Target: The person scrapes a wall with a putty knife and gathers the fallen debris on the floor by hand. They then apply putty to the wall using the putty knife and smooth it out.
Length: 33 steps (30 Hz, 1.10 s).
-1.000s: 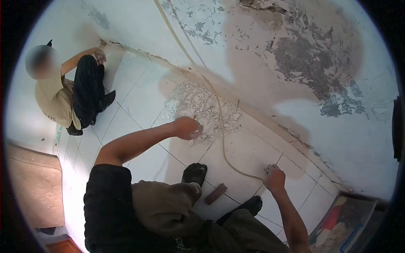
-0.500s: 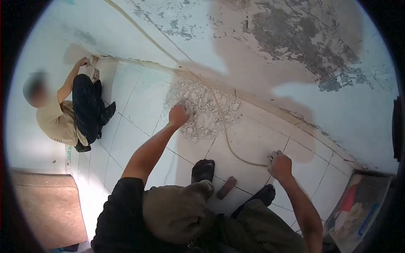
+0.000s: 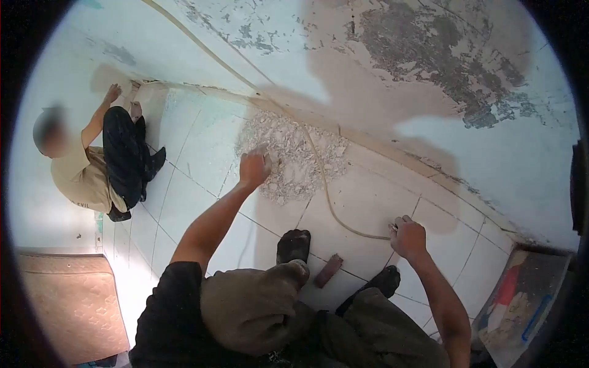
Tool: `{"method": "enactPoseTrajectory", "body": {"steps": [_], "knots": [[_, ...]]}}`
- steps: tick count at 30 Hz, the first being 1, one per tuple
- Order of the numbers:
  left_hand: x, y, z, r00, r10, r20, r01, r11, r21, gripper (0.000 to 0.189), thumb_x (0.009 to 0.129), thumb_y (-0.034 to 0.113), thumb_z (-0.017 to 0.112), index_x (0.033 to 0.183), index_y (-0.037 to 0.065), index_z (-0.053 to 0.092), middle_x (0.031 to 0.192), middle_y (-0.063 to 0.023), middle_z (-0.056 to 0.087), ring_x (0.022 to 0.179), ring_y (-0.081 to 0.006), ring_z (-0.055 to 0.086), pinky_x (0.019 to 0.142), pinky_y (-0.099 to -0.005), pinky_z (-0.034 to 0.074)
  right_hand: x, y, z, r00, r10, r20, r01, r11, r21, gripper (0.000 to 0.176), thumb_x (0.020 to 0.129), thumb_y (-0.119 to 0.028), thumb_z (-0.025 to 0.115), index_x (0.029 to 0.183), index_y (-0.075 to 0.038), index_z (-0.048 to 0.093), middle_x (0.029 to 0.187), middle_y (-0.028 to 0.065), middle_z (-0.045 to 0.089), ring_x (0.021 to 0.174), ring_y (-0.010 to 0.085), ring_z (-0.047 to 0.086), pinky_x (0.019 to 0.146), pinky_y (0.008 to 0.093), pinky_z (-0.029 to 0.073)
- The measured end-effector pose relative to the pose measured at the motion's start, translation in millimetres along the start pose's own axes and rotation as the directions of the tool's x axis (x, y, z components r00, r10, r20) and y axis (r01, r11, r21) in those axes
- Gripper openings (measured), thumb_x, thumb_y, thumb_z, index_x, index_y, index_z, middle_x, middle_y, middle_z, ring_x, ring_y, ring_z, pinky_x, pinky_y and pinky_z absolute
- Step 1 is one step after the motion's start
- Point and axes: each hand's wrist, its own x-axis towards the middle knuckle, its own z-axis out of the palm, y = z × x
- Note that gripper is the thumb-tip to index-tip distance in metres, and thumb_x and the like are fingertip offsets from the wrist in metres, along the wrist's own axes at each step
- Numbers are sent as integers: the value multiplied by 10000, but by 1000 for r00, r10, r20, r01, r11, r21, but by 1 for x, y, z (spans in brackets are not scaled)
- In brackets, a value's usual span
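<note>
My left hand (image 3: 254, 169) hovers over or touches the left edge of a heap of pale rubble (image 3: 297, 162) on the tiled floor. Its dusty fingers are curled together, and whatever they hold is hidden. At the right, my right hand (image 3: 408, 238) is closed on the end of a thin beige hose (image 3: 336, 216). The hose runs down the wall and across the heap. Between my feet a reddish-brown block (image 3: 329, 271) lies on the tiles.
A co-worker (image 3: 86, 165) crouches at the left by the wall, one hand raised near the corner. A quilted brown pad (image 3: 70, 300) stands lower left. A bin or tray with assorted items (image 3: 518, 300) is at the lower right. The wall (image 3: 429, 55) has peeling patches.
My left hand has shifted slightly left over the rubble. My right hand keeps its hold on the hose. The co-worker's raised hand has moved a little to the left.
</note>
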Motion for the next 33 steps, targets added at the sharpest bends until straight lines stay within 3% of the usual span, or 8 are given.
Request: {"method": "enactPoseTrajectory", "body": {"steps": [1, 3, 10, 17, 19, 23, 28, 33], "knots": [[1, 4, -5, 1000, 1, -3, -1, 1000, 4, 413, 841, 183, 518, 1226, 34, 539, 911, -224, 654, 818, -395, 621, 766, -486, 472, 0, 0, 0, 1000, -5, -7, 5, 1000, 10, 226, 845, -252, 574, 931, -49, 625, 952, 153, 604, 829, 337, 629, 721, 462, 493], [5, 18, -12, 944, -245, 219, 257, 966, -25, 460, 843, 236, 504, 1237, 0, 528, 1065, -232, 631, 988, -361, 601, 913, -491, 391, 1, 2, 2, 1000, -7, -5, 7, 1000, 17, 226, 841, -254, 577, 919, -47, 625, 943, 151, 606, 826, 336, 629, 720, 461, 493], [13, 30, -7, 903, -287, 321, 299, 954, 14, 563, 846, 325, 486, 1271, -44, 481, 993, -250, 646, 887, -395, 632, 885, -525, 411, 1, 5, 5, 985, -93, -144, 95, 995, 10, 241, 833, -273, 586, 801, -36, 601, 830, 159, 602, 690, 369, 605, 622, 468, 484], [28, 22, -3, 890, -311, 332, 311, 949, 56, 534, 845, 360, 511, 1291, 66, 491, 1120, -229, 611, 1044, -367, 585, 903, -558, 388, 2, -1, -3, 1000, -9, -4, 9, 1000, -28, 221, 839, -257, 577, 875, -45, 626, 896, 159, 611, 774, 336, 630, 687, 451, 504], [34, 26, -18, 917, -239, 321, 193, 966, 170, 562, 840, 382, 535, 1332, 119, 464, 1318, -200, 481, 1216, -344, 459, 973, -581, 329, 3, -2, -4, 1000, -7, -18, 7, 1000, -5, 224, 840, -262, 579, 866, -45, 628, 881, 156, 610, 763, 342, 627, 679, 452, 504], [22, 17, 2, 980, -43, 193, -15, 957, 289, 621, 834, 378, 558, 1387, 142, 402, 1428, -183, 338, 1309, -339, 338, 1041, -586, 246, 7, 1, -3, 998, -13, -54, 13, 1000, 4, 230, 840, -265, 580, 858, -41, 628, 875, 154, 611, 754, 347, 626, 673, 455, 502], [14, 52, 0, 993, 118, 8, -119, 987, 105, 727, 830, 348, 586, 1422, 45, 294, 1440, -204, 313, 1345, -347, 295, 1095, -546, 181, 4, -3, -5, 999, 36, -21, -35, 999, 5, 217, 836, -267, 585, 874, -61, 642, 882, 149, 617, 802, 339, 629, 700, 455, 505], [-22, 65, 8, 898, 440, 29, -437, 896, -76, 672, 833, 261, 592, 1400, 17, 328, 1446, -204, 320, 1334, -361, 310, 1096, -529, 209, 0, 2, 6, 994, -7, -107, 8, 1000, 8, 213, 838, -272, 584, 876, -73, 648, 891, 142, 622, 790, 337, 631, 694, 450, 505]]}}
